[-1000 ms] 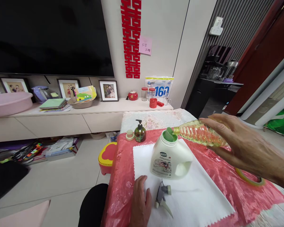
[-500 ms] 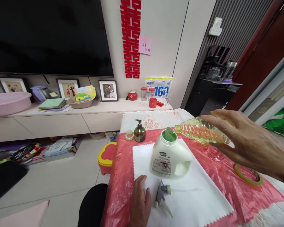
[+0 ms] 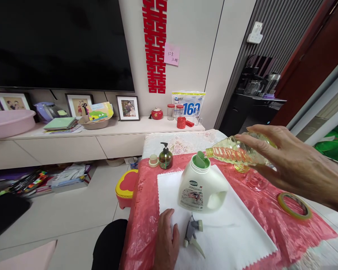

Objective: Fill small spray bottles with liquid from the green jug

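My right hand (image 3: 278,157) is wrapped round a clear yellowish ribbed bottle (image 3: 228,150), tipped almost level with its neck at the mouth of a jug. That white detergent jug (image 3: 204,187) stands upright and uncapped on a white cloth (image 3: 242,236), a green spout showing in its opening. Resting on the cloth's left edge, my left hand (image 3: 169,234) has its fingers apart and holds nothing. Beside it lies a grey trigger spray head (image 3: 192,230) with its thin tube. A green pump bottle (image 3: 166,157) and a pale cap (image 3: 153,160) stand behind, to the left.
A red plastic sheet (image 3: 143,210) covers much of the table. On its right lie a roll of yellow tape (image 3: 294,205) and a clear round object (image 3: 256,180). A yellow and red stool (image 3: 126,187) stands left of the table. Behind runs a low cabinet (image 3: 124,144).
The bottle in my right hand is tipped a little further toward level, its base raised slightly. My left hand, the jug and the spray head stay in place; the view shifts slightly.
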Available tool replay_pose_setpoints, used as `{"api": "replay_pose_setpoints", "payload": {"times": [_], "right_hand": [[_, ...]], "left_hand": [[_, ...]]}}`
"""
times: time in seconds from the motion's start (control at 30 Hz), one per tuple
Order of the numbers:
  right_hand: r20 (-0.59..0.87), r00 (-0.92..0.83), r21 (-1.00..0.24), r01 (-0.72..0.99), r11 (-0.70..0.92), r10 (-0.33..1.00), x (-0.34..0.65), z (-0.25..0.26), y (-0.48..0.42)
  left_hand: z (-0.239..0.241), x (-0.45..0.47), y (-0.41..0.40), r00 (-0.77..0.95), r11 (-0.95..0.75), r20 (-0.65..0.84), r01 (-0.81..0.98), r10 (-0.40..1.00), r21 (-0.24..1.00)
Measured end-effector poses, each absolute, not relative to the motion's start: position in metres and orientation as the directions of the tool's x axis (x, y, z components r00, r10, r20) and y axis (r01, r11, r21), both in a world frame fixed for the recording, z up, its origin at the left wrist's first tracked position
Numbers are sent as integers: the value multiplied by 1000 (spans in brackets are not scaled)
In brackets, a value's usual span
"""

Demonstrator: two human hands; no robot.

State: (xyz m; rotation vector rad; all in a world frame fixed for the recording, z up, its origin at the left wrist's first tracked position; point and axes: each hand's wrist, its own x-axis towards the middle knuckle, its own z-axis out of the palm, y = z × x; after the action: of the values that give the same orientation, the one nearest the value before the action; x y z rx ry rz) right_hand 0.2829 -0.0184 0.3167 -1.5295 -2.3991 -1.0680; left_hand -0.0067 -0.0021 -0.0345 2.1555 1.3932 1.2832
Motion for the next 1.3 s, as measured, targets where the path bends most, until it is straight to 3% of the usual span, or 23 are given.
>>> {"api": "replay_pose_setpoints", "payload": {"times": [0.5,0.93,1.3], "right_hand": [[401,-531,540,795,275,746,274,323,-14],[344,-600,498,769,402,722,269,330,0],[258,-669,482,714,507,697,267,335,9]], "left_hand": [[-39,-7,-2,140,-487,512,587,848,646],[-33,-9,-1,173,-516,533,607,828,605],[-32,-9,-2,162,-489,501,594,850,639]]}}
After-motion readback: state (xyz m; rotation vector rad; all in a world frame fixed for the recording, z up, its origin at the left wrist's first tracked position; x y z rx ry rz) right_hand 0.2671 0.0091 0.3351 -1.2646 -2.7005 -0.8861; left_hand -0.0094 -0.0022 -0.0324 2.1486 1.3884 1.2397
